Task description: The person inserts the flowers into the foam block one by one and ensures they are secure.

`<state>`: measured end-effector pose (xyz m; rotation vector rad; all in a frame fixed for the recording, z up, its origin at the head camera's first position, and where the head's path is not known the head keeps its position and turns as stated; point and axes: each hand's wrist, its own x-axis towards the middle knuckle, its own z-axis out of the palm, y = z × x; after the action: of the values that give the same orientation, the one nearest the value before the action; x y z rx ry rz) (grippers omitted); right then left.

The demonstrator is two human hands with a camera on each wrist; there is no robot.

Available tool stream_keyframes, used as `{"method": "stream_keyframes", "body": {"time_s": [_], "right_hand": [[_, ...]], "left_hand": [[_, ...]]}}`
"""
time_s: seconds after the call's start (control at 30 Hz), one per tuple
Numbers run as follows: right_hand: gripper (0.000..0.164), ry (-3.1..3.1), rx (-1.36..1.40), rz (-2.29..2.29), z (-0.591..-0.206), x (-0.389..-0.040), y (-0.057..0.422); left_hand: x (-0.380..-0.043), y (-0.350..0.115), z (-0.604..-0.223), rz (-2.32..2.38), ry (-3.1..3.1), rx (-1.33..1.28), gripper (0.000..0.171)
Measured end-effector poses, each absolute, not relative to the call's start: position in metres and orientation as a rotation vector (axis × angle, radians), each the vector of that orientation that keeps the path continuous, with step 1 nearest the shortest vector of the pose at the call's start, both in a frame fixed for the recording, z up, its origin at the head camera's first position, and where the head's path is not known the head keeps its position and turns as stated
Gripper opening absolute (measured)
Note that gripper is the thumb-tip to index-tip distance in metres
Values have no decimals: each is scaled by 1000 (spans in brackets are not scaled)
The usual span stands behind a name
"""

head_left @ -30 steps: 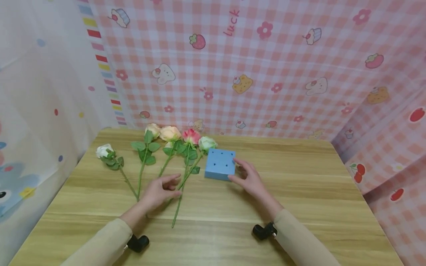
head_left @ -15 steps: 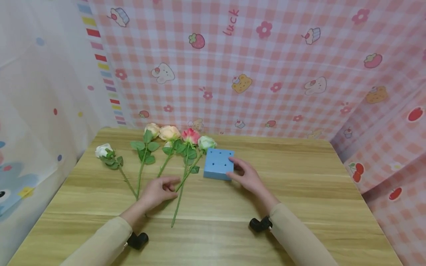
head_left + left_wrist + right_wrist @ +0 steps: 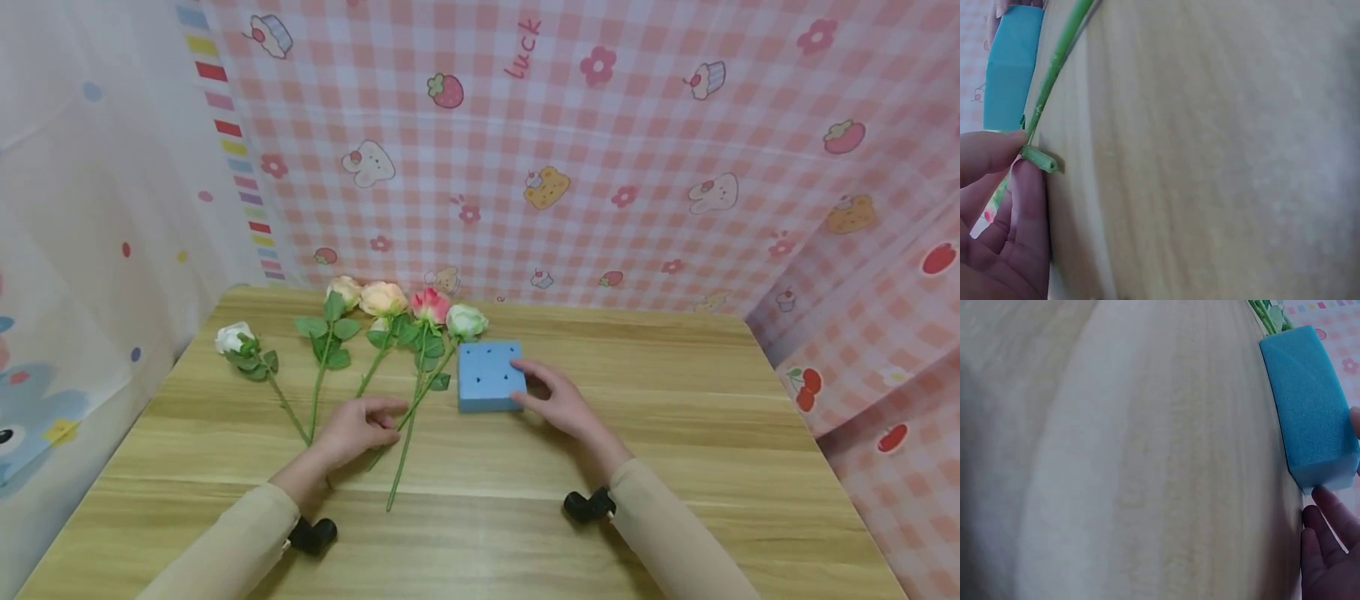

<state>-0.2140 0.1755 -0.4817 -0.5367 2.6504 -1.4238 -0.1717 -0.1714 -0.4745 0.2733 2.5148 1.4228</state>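
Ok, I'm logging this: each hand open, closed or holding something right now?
Left hand: closed, pinching a thin green flower stem.
Right hand: open, touching the right side of a blue, square, foam-like block.

Blue block [image 3: 491, 364] turned slightly counterclockwise on tabletop [image 3: 487, 517]; far-left corner now nearer person, far edge almost level across head view instead of sloping. Right hand [image 3: 558, 402] shifts leftward, sleeve [image 3: 667, 525] along with it, fingers farther over block's right edge. Left hand [image 3: 354, 432]: thumb drawn back slightly, more of stem's lower end [image 3: 377, 460] showing beneath.
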Motion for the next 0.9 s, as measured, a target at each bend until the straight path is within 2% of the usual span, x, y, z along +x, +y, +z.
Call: {"method": "stream_keyframes", "body": {"time_s": [0.2,0.47,0.73,0.9], "right_hand": [[54,2582,-613,-1486,-478,-207,173],[52,2547,-626,-1534,-452,-192,166],[53,2644,-611,-1472,-481,-202,168],[54,2639,-523,-1470,-484,-199,166]], "left_hand": [[-174,-172,-472,1486,2422,248,45],[-182,-174,-460,1574,2281,250,46],[-197,-158,-436,1723,2222,213,48],[-206,-139,-427,1773,2212,185,43]]}}
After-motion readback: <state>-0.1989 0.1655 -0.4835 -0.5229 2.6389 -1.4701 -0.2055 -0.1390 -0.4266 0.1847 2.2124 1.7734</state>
